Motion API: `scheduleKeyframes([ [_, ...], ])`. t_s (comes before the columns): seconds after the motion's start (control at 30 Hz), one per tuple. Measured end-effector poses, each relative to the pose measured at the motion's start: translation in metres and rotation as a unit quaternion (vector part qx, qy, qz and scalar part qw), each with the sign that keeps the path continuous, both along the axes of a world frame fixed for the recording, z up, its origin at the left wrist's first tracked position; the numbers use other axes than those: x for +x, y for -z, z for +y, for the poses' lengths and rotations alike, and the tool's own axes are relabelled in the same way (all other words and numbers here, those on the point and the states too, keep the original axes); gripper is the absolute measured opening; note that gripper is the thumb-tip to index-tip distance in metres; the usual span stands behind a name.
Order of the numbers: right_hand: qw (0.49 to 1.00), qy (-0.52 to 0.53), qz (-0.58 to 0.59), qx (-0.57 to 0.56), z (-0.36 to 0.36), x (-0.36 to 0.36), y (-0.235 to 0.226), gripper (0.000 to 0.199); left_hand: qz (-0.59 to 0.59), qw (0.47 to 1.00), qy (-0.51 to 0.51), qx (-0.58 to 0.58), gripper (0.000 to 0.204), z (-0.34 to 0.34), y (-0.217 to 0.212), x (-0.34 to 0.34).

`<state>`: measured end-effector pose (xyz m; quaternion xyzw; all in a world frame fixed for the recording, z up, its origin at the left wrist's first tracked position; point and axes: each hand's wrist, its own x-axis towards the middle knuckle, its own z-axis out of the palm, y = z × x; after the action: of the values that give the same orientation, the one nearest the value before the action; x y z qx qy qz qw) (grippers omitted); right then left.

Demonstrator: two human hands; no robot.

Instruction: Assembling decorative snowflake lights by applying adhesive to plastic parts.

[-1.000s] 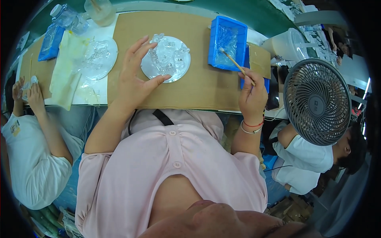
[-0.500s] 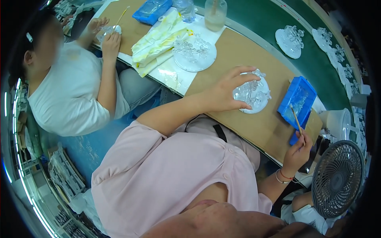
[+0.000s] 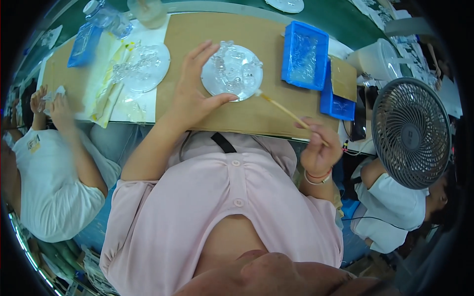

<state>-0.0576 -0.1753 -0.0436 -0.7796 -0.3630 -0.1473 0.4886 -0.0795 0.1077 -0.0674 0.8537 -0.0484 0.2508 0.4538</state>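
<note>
A round white disc (image 3: 213,85) lies on the brown board, with clear, glassy pieces (image 3: 237,66) clustered on top. Its left side sits between the thumb and fingers of my left hand (image 3: 197,93), the thumb along the near rim and the fingertips at the far one. My right hand (image 3: 321,148) pinches a thin wooden stick (image 3: 286,113). The stick's whitish tip is at the disc's lower right edge; whether it touches is too small to tell.
Right of the disc stand a blue tray (image 3: 285,64) with clear wet-looking contents, a second blue tray (image 3: 328,106), a clear tub (image 3: 370,59) and a fan (image 3: 412,135). Another loaded disc (image 3: 160,74), a yellow-stained cloth (image 3: 106,106) and a co-worker (image 3: 54,172) are leftward.
My right hand has brought the stick from the blue tray to the disc's edge. My left hand still holds the disc. The whole view has turned.
</note>
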Motion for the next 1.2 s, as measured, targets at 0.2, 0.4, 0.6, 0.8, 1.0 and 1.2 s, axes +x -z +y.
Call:
scheduleKeyframes([
  [0.2,0.997,-0.047,-0.031,-0.056,0.027,0.009,0.016,0.009,0.011,0.999,0.010,0.039,0.080,0.004,0.002,-0.005],
  [0.4,0.994,-0.058,-0.061,-0.068,0.031,0.010,0.013,0.006,-0.001,0.999,-0.003,0.037,0.082,-0.001,0.005,-0.007],
  [0.6,0.993,-0.039,-0.082,-0.079,0.030,0.010,0.011,0.004,0.008,0.997,0.008,0.073,0.082,0.014,0.000,0.000],
  [0.8,0.992,-0.037,-0.089,-0.078,0.033,0.007,0.011,0.003,0.088,0.994,0.063,0.001,0.062,0.035,-0.004,0.011],
  [1.0,0.992,-0.055,-0.079,-0.087,0.039,-0.002,0.007,0.002,0.060,0.994,0.081,0.032,0.034,0.036,-0.004,0.015],
  [1.2,0.992,-0.067,-0.062,-0.084,0.044,-0.010,0.004,0.002,0.040,0.998,0.027,0.038,0.032,0.022,-0.002,0.000],
])
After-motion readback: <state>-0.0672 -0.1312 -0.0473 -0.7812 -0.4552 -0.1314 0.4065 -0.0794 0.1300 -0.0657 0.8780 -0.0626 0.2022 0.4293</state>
